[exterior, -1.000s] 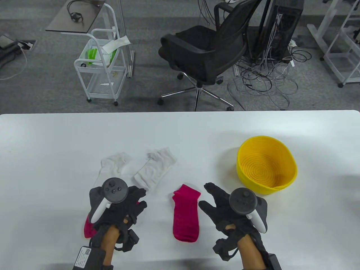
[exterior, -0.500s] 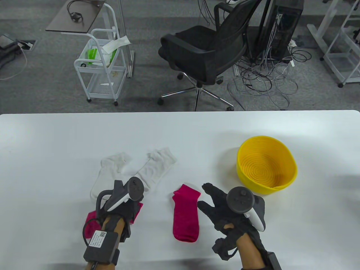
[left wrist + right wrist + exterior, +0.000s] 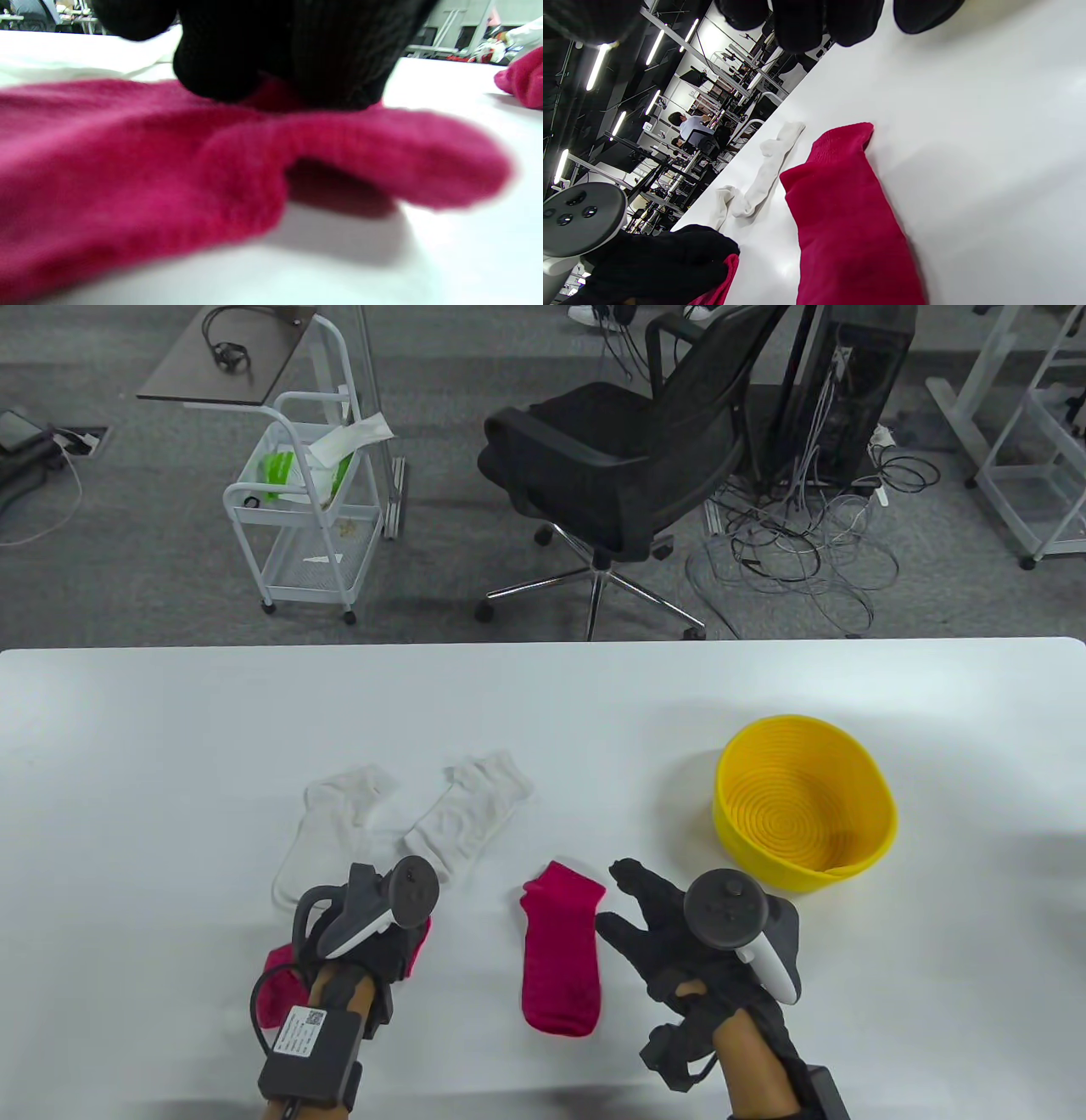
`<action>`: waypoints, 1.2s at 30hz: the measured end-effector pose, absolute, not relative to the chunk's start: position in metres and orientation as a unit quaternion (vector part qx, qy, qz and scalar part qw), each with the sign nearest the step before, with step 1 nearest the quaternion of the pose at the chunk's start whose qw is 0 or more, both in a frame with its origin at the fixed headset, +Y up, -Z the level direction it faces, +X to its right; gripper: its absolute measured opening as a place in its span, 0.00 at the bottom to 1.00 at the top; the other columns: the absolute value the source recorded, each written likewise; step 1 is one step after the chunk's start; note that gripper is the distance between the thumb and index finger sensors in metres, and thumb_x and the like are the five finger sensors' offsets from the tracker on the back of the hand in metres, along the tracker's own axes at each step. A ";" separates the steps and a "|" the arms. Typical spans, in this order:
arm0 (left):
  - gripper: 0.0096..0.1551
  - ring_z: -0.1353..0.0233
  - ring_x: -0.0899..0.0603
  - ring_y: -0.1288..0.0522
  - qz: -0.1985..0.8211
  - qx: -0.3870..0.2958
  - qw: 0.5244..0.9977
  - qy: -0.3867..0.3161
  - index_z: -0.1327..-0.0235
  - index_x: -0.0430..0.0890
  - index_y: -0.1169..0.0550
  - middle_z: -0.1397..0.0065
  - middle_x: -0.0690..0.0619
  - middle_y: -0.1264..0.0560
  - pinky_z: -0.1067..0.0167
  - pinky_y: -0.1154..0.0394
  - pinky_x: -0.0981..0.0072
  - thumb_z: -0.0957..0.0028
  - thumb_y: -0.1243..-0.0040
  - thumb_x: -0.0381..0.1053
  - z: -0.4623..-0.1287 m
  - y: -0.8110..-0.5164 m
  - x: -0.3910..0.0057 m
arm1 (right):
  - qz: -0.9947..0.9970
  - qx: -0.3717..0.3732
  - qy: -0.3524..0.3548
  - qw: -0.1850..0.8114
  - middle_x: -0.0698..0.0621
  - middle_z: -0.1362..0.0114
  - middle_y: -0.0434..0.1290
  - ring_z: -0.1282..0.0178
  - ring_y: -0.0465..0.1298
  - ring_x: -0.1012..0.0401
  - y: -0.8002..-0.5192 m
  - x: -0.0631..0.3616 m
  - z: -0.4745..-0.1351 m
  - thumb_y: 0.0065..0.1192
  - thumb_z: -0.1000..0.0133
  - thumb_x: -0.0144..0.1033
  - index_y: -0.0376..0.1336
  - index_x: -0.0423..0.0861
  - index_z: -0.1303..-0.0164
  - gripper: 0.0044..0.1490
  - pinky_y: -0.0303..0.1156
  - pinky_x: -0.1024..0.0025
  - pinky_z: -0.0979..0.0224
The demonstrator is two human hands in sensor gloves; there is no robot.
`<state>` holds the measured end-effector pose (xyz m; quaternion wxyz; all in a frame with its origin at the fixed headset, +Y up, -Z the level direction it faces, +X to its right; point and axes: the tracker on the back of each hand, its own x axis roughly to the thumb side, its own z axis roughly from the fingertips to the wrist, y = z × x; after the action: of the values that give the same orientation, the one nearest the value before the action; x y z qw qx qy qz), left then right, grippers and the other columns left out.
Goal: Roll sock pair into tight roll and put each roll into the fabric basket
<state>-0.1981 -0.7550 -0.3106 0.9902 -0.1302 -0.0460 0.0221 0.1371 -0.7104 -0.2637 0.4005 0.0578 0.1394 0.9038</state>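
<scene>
Two magenta socks lie near the table's front edge. My left hand (image 3: pixel 386 942) is turned on its side over the left magenta sock (image 3: pixel 278 984). In the left wrist view its fingertips (image 3: pixel 280 63) pinch that sock (image 3: pixel 127 169), and one edge stands lifted off the table. The second magenta sock (image 3: pixel 560 954) lies flat between my hands. My right hand (image 3: pixel 649 916) hovers just right of it, fingers spread, holding nothing. The right wrist view shows this sock (image 3: pixel 848 212) below the fingertips (image 3: pixel 806 25). A yellow basket (image 3: pixel 848 861) stands at the right, with nothing in it.
Two white socks (image 3: pixel 335 823) (image 3: pixel 471 814) lie flat just beyond my left hand. Past the table's far edge stand a black office chair (image 3: pixel 619 466), a white wire trolley (image 3: pixel 297 517) and a tangle of cables on the floor.
My left hand turned from palm-down onto its side and drew back a little, uncovering more of the left magenta sock. The right hand barely moved.
</scene>
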 end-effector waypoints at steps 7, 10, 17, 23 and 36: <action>0.20 0.39 0.45 0.25 0.142 -0.105 0.983 -0.046 0.53 0.60 0.17 0.26 0.62 0.27 0.38 0.37 0.44 0.60 0.31 0.54 -0.294 -0.704 -0.217 | 0.902 0.056 0.138 0.405 0.49 0.15 0.56 0.15 0.57 0.45 -0.711 0.139 -0.264 0.52 0.54 0.71 0.47 0.56 0.21 0.54 0.58 0.38 0.23; 0.20 0.38 0.44 0.25 0.193 -0.087 0.975 -0.060 0.51 0.60 0.18 0.27 0.60 0.26 0.38 0.37 0.43 0.58 0.33 0.55 -0.281 -0.681 -0.223 | 0.902 0.055 0.139 0.404 0.49 0.15 0.56 0.15 0.57 0.45 -0.711 0.138 -0.264 0.52 0.54 0.71 0.47 0.56 0.21 0.54 0.58 0.38 0.23; 0.21 0.43 0.43 0.20 0.266 -0.006 0.961 -0.076 0.50 0.57 0.19 0.33 0.52 0.20 0.43 0.32 0.47 0.57 0.34 0.55 -0.250 -0.637 -0.213 | 0.903 0.053 0.138 0.404 0.49 0.15 0.56 0.15 0.57 0.45 -0.711 0.140 -0.263 0.52 0.54 0.71 0.46 0.56 0.21 0.54 0.58 0.38 0.24; 0.21 0.48 0.43 0.19 0.289 0.016 0.953 -0.086 0.49 0.56 0.19 0.40 0.51 0.17 0.45 0.31 0.46 0.56 0.35 0.55 -0.227 -0.616 -0.182 | 0.901 0.046 0.135 0.410 0.49 0.16 0.56 0.15 0.58 0.45 -0.712 0.144 -0.263 0.52 0.54 0.71 0.47 0.55 0.21 0.54 0.58 0.38 0.24; 0.21 0.64 0.46 0.15 0.252 0.010 0.962 -0.101 0.51 0.53 0.17 0.56 0.50 0.12 0.55 0.24 0.50 0.58 0.33 0.55 -0.198 -0.603 -0.109 | 0.898 0.035 0.130 0.418 0.49 0.16 0.57 0.16 0.58 0.45 -0.712 0.150 -0.264 0.51 0.54 0.71 0.47 0.55 0.21 0.53 0.59 0.38 0.24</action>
<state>-0.1088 -0.6032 -0.1984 0.9624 0.0099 -0.1007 0.2519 0.1499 -0.7119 -0.2638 0.4182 0.0353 0.1296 0.8984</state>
